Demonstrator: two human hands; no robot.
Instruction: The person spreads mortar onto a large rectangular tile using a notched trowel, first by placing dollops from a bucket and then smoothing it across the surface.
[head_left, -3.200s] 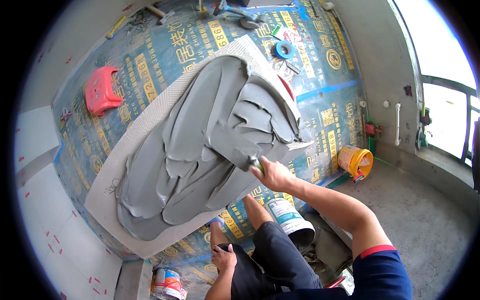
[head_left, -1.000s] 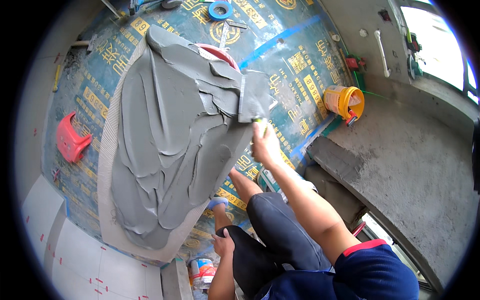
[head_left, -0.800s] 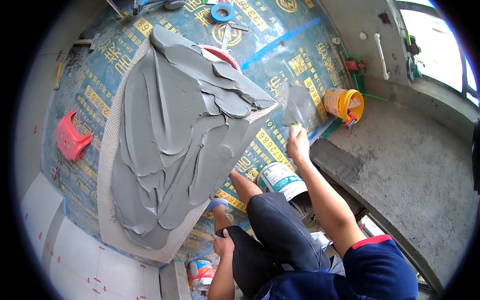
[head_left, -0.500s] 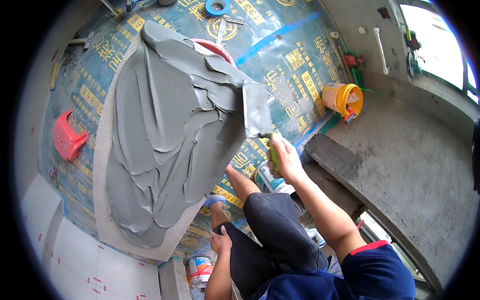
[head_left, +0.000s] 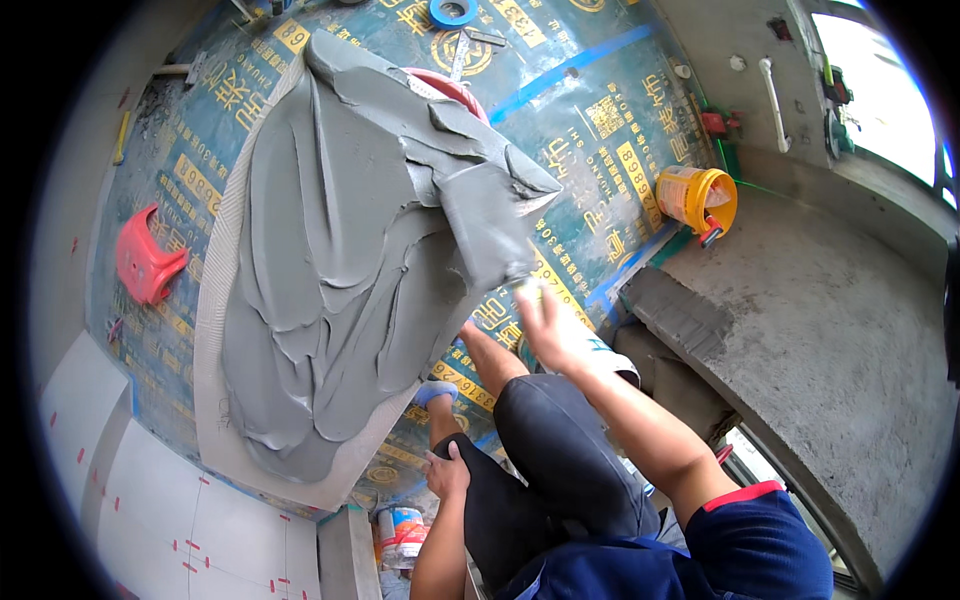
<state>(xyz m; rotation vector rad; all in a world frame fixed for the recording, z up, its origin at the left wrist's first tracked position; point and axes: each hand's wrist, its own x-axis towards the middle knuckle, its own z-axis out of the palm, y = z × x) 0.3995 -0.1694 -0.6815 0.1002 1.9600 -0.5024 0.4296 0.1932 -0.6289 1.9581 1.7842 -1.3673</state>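
A large pale tile [head_left: 212, 370] with a ribbed edge leans up in front of me, most of its face under thick, ridged grey mortar [head_left: 320, 250]. My right hand [head_left: 548, 325] is closed round the handle of a flat rectangular trowel [head_left: 485, 225], both smeared by motion. The trowel's blade lies against the mortar near the tile's right edge. My left hand [head_left: 448, 473] rests on my left knee, fingers laid along the dark trouser leg, holding nothing.
A yellow bucket [head_left: 688, 197] stands at the right beside a concrete ledge [head_left: 820, 330]. On the patterned floor covering lie a red plastic stool [head_left: 148, 258], a roll of blue tape [head_left: 452, 12] and a metal square [head_left: 460, 55]. A paint-type bucket [head_left: 402, 530] stands low, near my left forearm.
My right hand has brought the trowel left and slightly down, from the tile's right edge onto the mortar. My left hand stays on the knee. The whole view has shifted slightly.
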